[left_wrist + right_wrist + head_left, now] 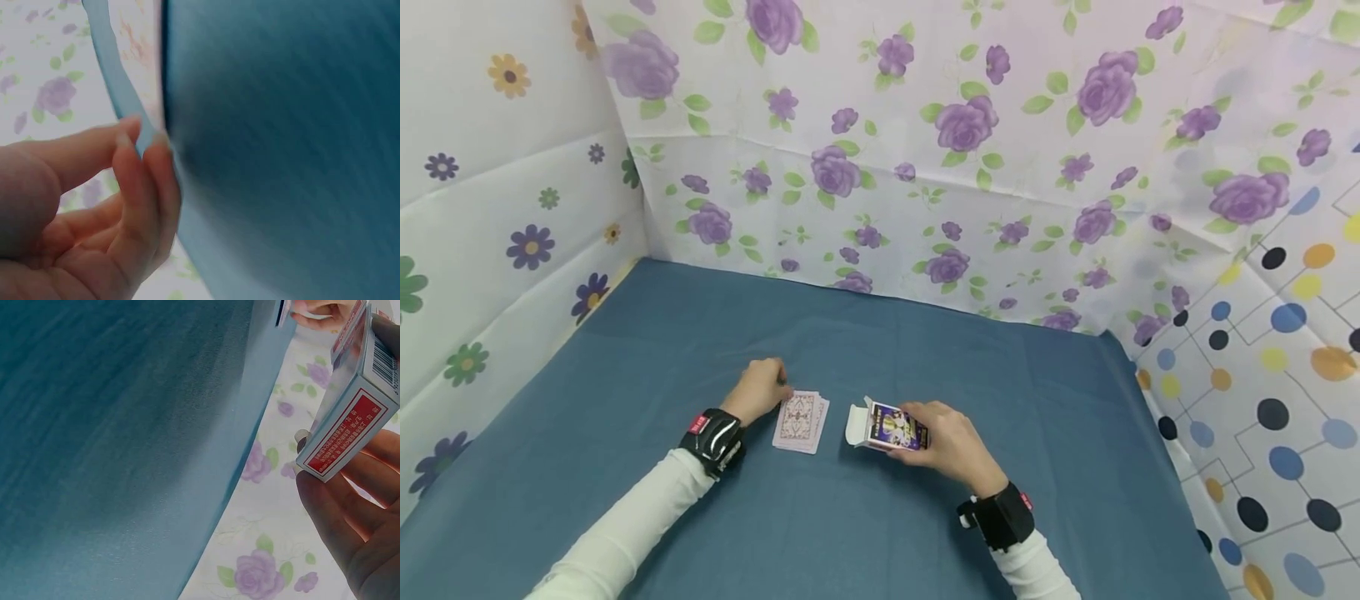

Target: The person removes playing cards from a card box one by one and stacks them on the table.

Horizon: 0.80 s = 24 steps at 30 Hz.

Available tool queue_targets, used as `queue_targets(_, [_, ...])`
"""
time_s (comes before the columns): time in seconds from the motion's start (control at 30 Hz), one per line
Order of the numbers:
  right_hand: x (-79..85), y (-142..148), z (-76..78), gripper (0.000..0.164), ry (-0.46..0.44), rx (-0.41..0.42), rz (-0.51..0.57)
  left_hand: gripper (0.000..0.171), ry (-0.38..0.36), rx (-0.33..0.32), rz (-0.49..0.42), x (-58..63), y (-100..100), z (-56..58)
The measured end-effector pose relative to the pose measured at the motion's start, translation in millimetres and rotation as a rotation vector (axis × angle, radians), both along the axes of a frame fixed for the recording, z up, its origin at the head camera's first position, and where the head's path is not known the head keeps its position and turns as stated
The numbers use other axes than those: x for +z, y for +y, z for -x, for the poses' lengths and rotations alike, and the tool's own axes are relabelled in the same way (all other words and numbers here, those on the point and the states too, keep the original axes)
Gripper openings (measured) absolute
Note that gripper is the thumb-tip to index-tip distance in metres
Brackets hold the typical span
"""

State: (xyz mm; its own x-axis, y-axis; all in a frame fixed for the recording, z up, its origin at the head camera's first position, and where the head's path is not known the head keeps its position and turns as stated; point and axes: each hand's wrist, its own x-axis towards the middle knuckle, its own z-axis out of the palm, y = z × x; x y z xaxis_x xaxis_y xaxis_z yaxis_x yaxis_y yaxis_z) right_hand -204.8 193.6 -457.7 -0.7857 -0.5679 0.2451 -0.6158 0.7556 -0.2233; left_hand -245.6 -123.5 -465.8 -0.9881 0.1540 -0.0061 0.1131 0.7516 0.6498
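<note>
A small stack of playing cards (797,417) lies back up on the blue cloth, patterned in red, with lower cards jutting out at the right. At its upper left corner is my left hand (758,387). In the left wrist view, the left fingertips are loosely curled close to the thumb, by the edge of the cards (140,50); no card shows between them. To the right, my right hand (951,442) grips a playing card box (895,427) between thumb and fingers. The box's white flap (857,425) stands open towards the cards. Whether cards are inside is hidden.
Blue cloth (850,533) covers the table. A flowered sheet (895,167) hangs along its back edge. More patterned sheets stand at the left (497,192) and at the right (1262,358).
</note>
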Motion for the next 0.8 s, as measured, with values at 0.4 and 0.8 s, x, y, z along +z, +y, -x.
queue_targets(0.4, [8.5, -7, -0.6, 0.06, 0.042, 0.037, 0.009, 0.01, -0.085, -0.295, -0.342, 33.9, 62, -37.5])
queue_targets(0.8, [14.8, -11, -3.0, 0.059, 0.059, 0.062, 0.027, 0.02, -0.323, -0.341, -0.436, 22.7, 58, -30.9])
